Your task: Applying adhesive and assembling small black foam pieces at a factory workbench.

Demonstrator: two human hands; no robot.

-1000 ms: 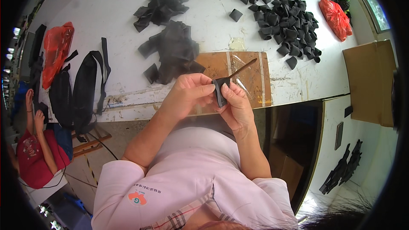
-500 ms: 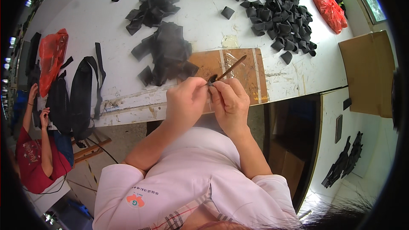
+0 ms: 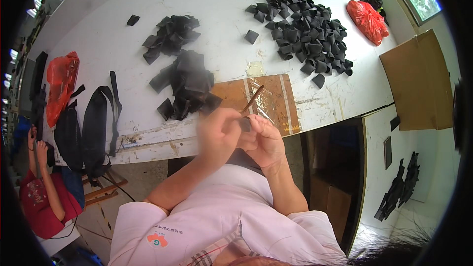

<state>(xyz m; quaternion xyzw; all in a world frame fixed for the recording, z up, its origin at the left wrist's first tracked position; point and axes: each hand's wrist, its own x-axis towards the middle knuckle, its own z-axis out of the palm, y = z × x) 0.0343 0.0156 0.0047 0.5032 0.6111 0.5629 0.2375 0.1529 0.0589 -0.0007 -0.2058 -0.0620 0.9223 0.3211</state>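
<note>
My right hand (image 3: 266,140) is closed, its thumb and fingers pinching a small black fabric piece (image 3: 245,124). Right beside it, my left hand (image 3: 219,133) is curled closed and blurred by motion; whatever its fingers grip is hidden. A slender brown pointed stick (image 3: 253,99) slants up and away from between the hands. Its lower end is covered by the fingers, so I cannot tell which hand has it. Both hands are at the table's near edge, in front of a brown cardboard sheet (image 3: 231,88) taped with clear tape.
Black fabric pieces lie in a left heap (image 3: 185,74) and a larger right heap (image 3: 310,32) on the white table (image 3: 217,0). Black straps (image 3: 96,118) and red plastic bags (image 3: 367,19) lie toward the sides. A cardboard box (image 3: 416,83) stands right. Another person (image 3: 49,197) works at far left.
The view has shifted, so the table sits lower in it. My left hand has turned and come closer against the right; the black piece now shows more in my right fingers. The stick stands steeper.
</note>
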